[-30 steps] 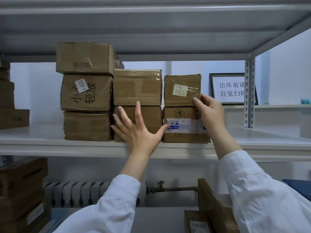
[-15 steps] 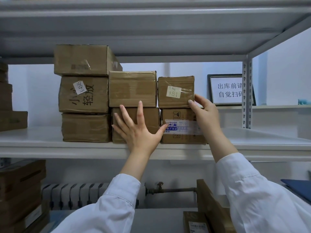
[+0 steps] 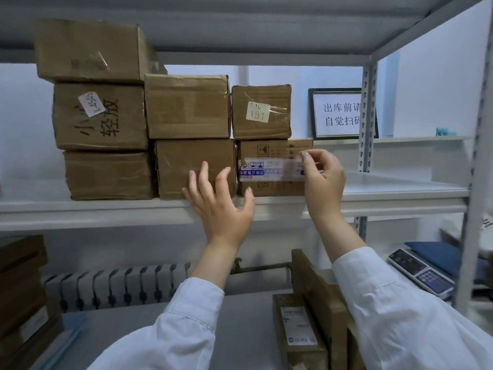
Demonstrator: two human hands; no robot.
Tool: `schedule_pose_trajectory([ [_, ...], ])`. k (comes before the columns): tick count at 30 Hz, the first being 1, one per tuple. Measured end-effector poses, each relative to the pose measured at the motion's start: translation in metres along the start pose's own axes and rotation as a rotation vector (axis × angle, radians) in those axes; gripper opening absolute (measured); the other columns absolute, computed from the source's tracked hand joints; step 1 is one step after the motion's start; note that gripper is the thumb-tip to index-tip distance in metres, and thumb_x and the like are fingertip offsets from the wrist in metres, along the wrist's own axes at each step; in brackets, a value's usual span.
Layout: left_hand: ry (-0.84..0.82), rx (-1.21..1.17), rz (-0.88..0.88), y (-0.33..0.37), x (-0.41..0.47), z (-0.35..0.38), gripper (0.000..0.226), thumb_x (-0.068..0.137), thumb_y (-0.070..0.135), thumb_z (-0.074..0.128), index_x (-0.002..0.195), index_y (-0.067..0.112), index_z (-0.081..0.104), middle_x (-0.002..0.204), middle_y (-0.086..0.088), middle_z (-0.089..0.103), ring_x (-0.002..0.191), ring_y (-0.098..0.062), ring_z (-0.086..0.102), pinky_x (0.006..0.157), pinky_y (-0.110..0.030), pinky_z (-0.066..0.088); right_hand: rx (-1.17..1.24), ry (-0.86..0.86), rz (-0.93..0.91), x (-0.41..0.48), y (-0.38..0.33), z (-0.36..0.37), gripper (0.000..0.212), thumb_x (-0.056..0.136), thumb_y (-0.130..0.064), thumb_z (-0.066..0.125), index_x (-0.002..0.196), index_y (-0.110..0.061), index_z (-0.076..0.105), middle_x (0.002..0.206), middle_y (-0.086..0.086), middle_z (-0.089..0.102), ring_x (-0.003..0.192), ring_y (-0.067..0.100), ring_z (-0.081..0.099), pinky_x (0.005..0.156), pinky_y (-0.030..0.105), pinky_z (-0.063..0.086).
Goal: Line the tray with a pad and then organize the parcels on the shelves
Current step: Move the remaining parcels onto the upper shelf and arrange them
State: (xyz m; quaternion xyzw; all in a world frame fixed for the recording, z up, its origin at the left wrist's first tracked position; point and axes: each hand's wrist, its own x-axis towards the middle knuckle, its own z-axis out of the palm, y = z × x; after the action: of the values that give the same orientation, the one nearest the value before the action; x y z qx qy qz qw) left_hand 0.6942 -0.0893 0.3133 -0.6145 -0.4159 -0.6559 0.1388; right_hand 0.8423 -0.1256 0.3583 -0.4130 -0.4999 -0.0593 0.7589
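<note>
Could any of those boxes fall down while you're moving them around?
Yes, maybe. The right hand holds the taped bottom box; the 181 box sits on it and could slide off if it's tugged. The top-left box overhangs its stack, so a bump might tip it.

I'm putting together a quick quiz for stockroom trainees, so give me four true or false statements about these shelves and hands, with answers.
1. The left stack holds three boxes. True.
2. The box labelled 181 rests directly on the shelf. False: it sits on the taped box.
3. The left hand has its fingers spread. True.
4. The framed sign stands left of the boxes. False: it is to their right.
</note>
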Motion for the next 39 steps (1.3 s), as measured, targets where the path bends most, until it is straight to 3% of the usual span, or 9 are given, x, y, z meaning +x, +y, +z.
schedule_pose_trajectory([
  [7, -0.026, -0.098, -0.055, 0.007, -0.017, -0.001, 0.044, 0.076, 0.042, 0.044, 0.103, 0.016, 0.067, 0.132, -0.008, 0.053, 0.135, -0.034, 0.031, 0.112, -0.052, 0.002, -0.036, -0.135, 0.049, -0.028, 0.004, -0.008, 0.014, 0.093, -0.018, 0.055, 0.087, -0.014, 0.066, 0.081, -0.003, 0.066, 0.080, 0.014, 0.062, 0.074, 0.031, 0.052],
  [11, -0.012, -0.163, -0.071, 0.010, -0.029, -0.003, 0.039, 0.074, 0.039, 0.046, 0.094, 0.015, 0.069, 0.121, -0.005, 0.060, 0.127, -0.033, 0.040, 0.109, -0.050, 0.018, -0.053, -0.185, 0.086, -0.043, 0.012, -0.015, 0.011, 0.093, -0.018, 0.055, 0.088, -0.016, 0.065, 0.078, -0.009, 0.063, 0.079, 0.010, 0.061, 0.075, 0.026, 0.052],
  [15, -0.013, -0.200, -0.129, 0.011, -0.045, -0.001, 0.032, 0.075, 0.037, 0.046, 0.083, 0.018, 0.070, 0.103, 0.000, 0.064, 0.109, -0.026, 0.049, 0.088, -0.025, 0.021, -0.069, -0.237, 0.143, -0.059, 0.025, -0.020, 0.012, 0.093, -0.017, 0.055, 0.085, -0.014, 0.065, 0.074, -0.006, 0.062, 0.077, 0.013, 0.060, 0.074, 0.028, 0.049],
  [20, -0.052, -0.380, -0.158, 0.013, -0.065, 0.016, 0.030, 0.078, 0.030, 0.046, 0.076, 0.010, 0.068, 0.079, -0.002, 0.063, 0.080, -0.022, 0.054, 0.073, -0.026, 0.038, -0.080, -0.308, 0.224, -0.076, 0.052, -0.025, 0.012, 0.091, -0.018, 0.057, 0.081, -0.019, 0.065, 0.074, -0.007, 0.063, 0.083, 0.020, 0.064, 0.080, 0.037, 0.052],
  [24, -0.162, -0.551, -0.411, 0.014, -0.094, 0.035, 0.014, 0.081, 0.022, 0.053, 0.069, 0.016, 0.061, 0.071, 0.002, 0.056, 0.061, -0.007, 0.049, 0.060, -0.022, 0.040, -0.090, -0.398, 0.375, -0.097, 0.084, -0.029, 0.018, 0.089, -0.015, 0.059, 0.075, -0.025, 0.062, 0.073, -0.008, 0.062, 0.080, 0.016, 0.061, 0.077, 0.033, 0.048],
  [26, -0.247, -0.600, -0.637, 0.009, -0.111, 0.048, 0.021, 0.084, 0.013, 0.057, 0.063, 0.019, 0.057, 0.063, 0.002, 0.054, 0.059, -0.010, 0.047, 0.060, -0.025, 0.038, -0.099, -0.443, 0.504, -0.115, 0.104, -0.028, 0.007, 0.089, -0.015, 0.060, 0.089, -0.018, 0.066, 0.084, -0.003, 0.064, 0.087, 0.015, 0.060, 0.080, 0.030, 0.045],
  [29, -0.383, -0.660, -0.984, 0.000, -0.137, 0.070, 0.027, 0.087, 0.006, 0.055, 0.064, 0.020, 0.056, 0.066, 0.003, 0.056, 0.069, -0.016, 0.050, 0.066, -0.028, 0.039, -0.206, -0.570, 0.765, -0.142, 0.141, -0.027, 0.037, 0.090, -0.021, 0.059, 0.125, -0.010, 0.055, 0.120, 0.004, 0.057, 0.108, 0.016, 0.054, 0.087, 0.028, 0.043],
  [35, -0.682, -0.490, -1.430, -0.023, -0.188, 0.095, 0.014, 0.093, 0.020, 0.051, 0.101, 0.009, 0.055, 0.092, -0.007, 0.057, 0.073, -0.015, 0.049, 0.068, -0.028, 0.038, -0.458, -0.753, 1.145, -0.175, 0.197, -0.025, 0.074, 0.088, -0.043, 0.058, 0.148, -0.015, 0.025, 0.151, 0.015, 0.030, 0.136, 0.035, 0.032, 0.110, 0.045, 0.033],
  [39, -0.765, -0.426, -1.574, -0.027, -0.204, 0.100, 0.043, 0.095, 0.026, 0.049, 0.133, 0.006, 0.045, 0.129, -0.014, 0.051, 0.117, -0.032, 0.048, 0.091, -0.036, 0.041, -0.614, -0.826, 1.223, -0.185, 0.214, -0.022, 0.073, 0.090, -0.045, 0.054, 0.148, -0.015, 0.020, 0.151, 0.016, 0.023, 0.138, 0.034, 0.026, 0.113, 0.045, 0.026],
])
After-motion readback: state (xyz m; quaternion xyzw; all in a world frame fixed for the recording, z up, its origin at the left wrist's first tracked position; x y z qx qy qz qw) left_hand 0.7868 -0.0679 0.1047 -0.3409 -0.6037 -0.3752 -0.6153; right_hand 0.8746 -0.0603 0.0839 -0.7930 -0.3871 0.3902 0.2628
